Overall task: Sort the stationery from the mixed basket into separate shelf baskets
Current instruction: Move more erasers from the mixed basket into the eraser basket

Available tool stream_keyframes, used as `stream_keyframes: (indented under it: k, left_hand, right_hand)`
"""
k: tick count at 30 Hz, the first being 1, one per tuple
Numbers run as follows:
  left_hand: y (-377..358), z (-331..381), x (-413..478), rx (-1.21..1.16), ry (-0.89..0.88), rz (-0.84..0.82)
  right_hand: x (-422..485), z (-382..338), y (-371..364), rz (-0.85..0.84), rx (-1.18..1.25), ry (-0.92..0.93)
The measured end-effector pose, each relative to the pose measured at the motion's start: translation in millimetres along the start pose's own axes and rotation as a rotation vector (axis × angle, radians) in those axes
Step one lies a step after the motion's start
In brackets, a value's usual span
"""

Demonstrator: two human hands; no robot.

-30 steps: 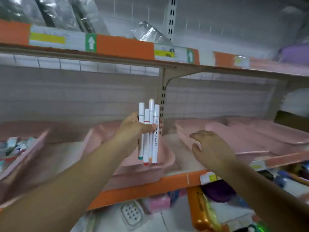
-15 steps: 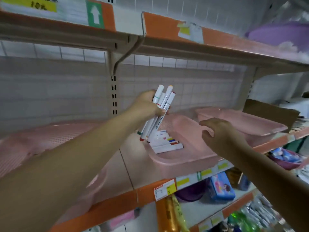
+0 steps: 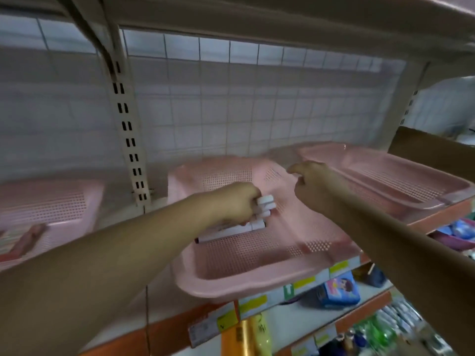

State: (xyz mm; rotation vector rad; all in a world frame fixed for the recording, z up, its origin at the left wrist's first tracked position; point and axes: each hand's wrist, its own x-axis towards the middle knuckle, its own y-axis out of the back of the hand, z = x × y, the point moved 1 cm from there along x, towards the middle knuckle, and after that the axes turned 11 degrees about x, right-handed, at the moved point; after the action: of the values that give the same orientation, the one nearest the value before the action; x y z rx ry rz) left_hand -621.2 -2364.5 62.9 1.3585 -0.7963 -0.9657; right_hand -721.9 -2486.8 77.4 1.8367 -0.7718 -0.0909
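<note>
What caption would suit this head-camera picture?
Left hand holds white markers in the middle pink basket; right hand hovers nearby.

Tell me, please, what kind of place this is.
Probably a shop aisle: metal shelving with price labels along its orange edges, packaged goods on the shelf below, and pink baskets for stock.

The left grip (image 3: 236, 205) covers most of the markers (image 3: 266, 201) it clasps; their number is unclear. The shelf labels (image 3: 253, 303) are blurred unreadable, and the leftmost basket (image 3: 51, 201) is cropped.
</note>
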Motion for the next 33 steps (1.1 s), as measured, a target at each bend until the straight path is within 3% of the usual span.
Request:
stream_keyframes:
  k: [7, 19, 25, 33]
  left_hand:
    - [-27.4, 9.4, 4.0, 0.221, 0.050, -0.048]
    - [-25.1, 3.0, -12.6, 0.276, 0.085, -0.212]
    - [-35.8, 6.8, -20.8, 0.322, 0.069, -0.260]
    - [-36.8, 5.8, -21.9, 0.594, 0.109, -0.228]
  right_hand:
    - [31.0, 5.1, -18.1, -0.144, 0.031, 0.100]
    - [27.7, 5.5, -29.4, -0.236, 0.098, 0.248]
    - [25.1, 7.1, -29.2, -0.260, 0.103, 0.252]
    - [26.5, 11.1, -33.6, -0.269, 0.100, 0.240]
